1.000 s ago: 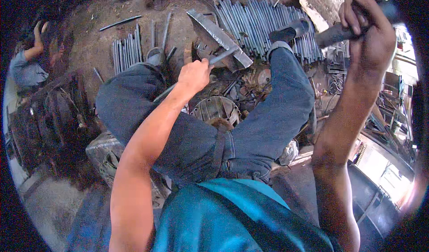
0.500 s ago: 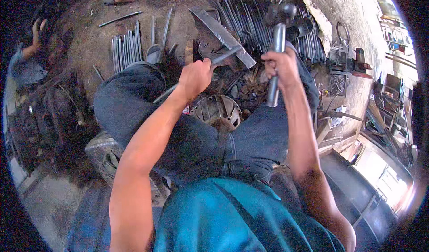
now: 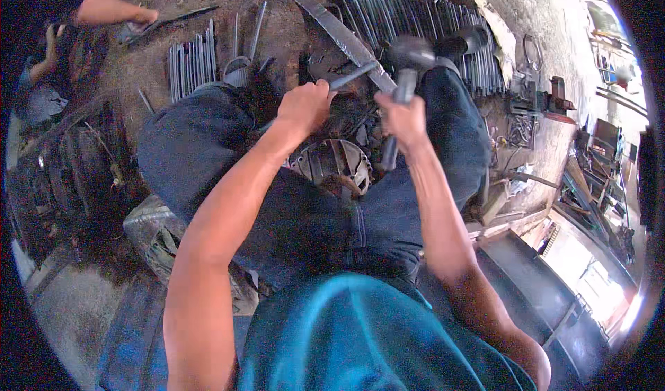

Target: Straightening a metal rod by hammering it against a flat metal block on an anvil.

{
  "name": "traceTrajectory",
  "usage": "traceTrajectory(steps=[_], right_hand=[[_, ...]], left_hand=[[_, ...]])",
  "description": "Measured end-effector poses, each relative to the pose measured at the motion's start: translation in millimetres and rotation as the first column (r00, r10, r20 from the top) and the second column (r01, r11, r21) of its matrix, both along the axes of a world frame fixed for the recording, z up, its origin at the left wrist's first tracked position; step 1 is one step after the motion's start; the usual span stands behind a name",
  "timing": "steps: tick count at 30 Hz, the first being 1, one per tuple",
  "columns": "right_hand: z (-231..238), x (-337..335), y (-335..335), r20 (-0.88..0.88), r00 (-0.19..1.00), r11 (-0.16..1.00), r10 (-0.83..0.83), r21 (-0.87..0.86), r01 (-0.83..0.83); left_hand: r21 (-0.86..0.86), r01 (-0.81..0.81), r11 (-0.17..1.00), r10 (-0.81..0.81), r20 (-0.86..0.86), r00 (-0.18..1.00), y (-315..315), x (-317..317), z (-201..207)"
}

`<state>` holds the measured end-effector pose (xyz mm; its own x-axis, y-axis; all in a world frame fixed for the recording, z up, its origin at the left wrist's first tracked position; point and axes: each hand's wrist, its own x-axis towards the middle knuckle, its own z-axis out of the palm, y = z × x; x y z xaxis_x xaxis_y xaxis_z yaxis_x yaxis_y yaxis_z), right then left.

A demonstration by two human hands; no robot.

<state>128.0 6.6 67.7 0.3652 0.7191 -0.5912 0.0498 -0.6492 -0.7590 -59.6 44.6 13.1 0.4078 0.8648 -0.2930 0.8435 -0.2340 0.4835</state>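
Observation:
My left hand point(image 3: 303, 108) is closed around a metal rod point(image 3: 355, 76). The rod's far end lies over a long flat steel bar point(image 3: 332, 29), which slants across the floor between my feet. In my right hand point(image 3: 405, 119) is a hammer point(image 3: 407, 83), gripped by its pipe-like metal handle. Its dark head, smeared by motion, is just right of the rod's end and the bar. Whether the head touches either one I cannot tell. A round cast metal part point(image 3: 331, 164) with holes along its rim sits between my thighs.
Many thin rods point(image 3: 388, 13) lie beyond the bar, and a smaller row of rods point(image 3: 192, 62) lies by my left knee. Another person's bare limb point(image 3: 114, 11) reaches in at the upper left. Dark machinery point(image 3: 66, 183) stands at left; a vise-like tool point(image 3: 554, 96) stands at right.
My right hand has brought the hammer down and leftward, toward the rod's end. The left hand keeps its grip with little movement. Another person's limb has come into view at the upper left.

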Motion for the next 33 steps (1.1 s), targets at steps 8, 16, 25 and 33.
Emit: traceTrajectory(steps=[8,16,25,33], right_hand=[[23.6,49.4,16.0,-0.438,0.889,0.990,-0.131,-0.003,0.144],[195.6,56.6,55.0,-0.388,0.729,0.605,0.565,0.795,-0.045],[3.0,0.0,-6.2,-0.453,0.890,0.999,-0.046,-0.039,0.031],[56.3,7.2,14.9,-0.431,0.896,0.995,0.104,0.040,-0.096]], left_hand=[[0.002,-0.039,0.999,0.039,0.009,0.999,-2.3,-3.5,-4.5],[-0.029,-0.018,0.999,0.019,0.021,1.000,-0.7,7.3,2.6],[-0.073,-0.037,0.997,0.037,-0.003,0.999,0.2,9.9,2.5],[0.016,-0.019,1.000,0.017,0.079,0.997,-7.2,-2.7,-3.0]])
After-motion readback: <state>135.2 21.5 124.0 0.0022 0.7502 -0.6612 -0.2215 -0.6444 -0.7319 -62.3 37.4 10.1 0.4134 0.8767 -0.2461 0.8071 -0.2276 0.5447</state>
